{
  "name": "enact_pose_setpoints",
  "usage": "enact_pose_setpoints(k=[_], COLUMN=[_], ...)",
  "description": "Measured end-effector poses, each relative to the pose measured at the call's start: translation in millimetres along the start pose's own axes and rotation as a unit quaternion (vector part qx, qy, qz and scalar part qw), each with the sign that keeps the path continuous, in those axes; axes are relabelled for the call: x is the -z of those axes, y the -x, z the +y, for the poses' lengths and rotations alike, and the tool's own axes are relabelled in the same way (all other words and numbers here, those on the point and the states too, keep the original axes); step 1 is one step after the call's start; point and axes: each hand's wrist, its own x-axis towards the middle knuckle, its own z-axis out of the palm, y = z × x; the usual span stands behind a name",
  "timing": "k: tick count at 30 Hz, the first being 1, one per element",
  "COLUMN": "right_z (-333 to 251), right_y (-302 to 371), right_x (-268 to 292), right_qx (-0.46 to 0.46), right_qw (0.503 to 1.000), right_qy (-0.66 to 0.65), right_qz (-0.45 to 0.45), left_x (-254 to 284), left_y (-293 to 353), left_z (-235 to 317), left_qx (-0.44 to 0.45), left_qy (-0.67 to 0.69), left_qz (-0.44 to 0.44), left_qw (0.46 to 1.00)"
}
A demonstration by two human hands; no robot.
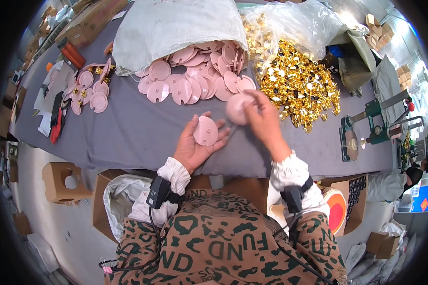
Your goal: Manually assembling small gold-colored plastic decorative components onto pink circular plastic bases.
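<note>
My left hand [195, 145] holds a round pink plastic disc [206, 131] in its palm, just above the grey table [128, 133]. A second pink disc [238, 108] is pinched in the fingers of my right hand [264, 121], a little higher and to the right. Behind both hands, several more pink discs [195, 80] spill from a white woven sack [171, 28]. To the right of my right hand lies a heap of small gold metal parts [304, 85].
A smaller group of pink discs [88, 88] with gold pieces lies at the far left, near papers and a red tool [56, 126]. A green hand press [371, 126] stands at the right. A clear plastic bag [295, 23] sits behind the gold heap. Cardboard boxes [104, 199] stand below the table edge.
</note>
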Motion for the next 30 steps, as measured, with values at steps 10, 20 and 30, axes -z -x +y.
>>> enact_pose_setpoints(k=[10,20,30], right_z=[39,12,25], right_y=[-52,-23,-17], right_x=[-13,25,1], right_qx=[0.093,-0.124,-0.010], right_qw=[0.956,0.990,1.000], right_qy=[0.277,-0.040,0.015], right_qz=[0.020,-0.057,-0.014], left_x=[15,4,-3], left_y=[7,-16,-11], left_z=[12,-4,-16], left_qx=[0.000,0.017,0.043], left_qy=[0.005,0.043,-0.031], left_qz=[-0.029,-0.012,-0.031], left_qw=[1.000,0.999,0.998])
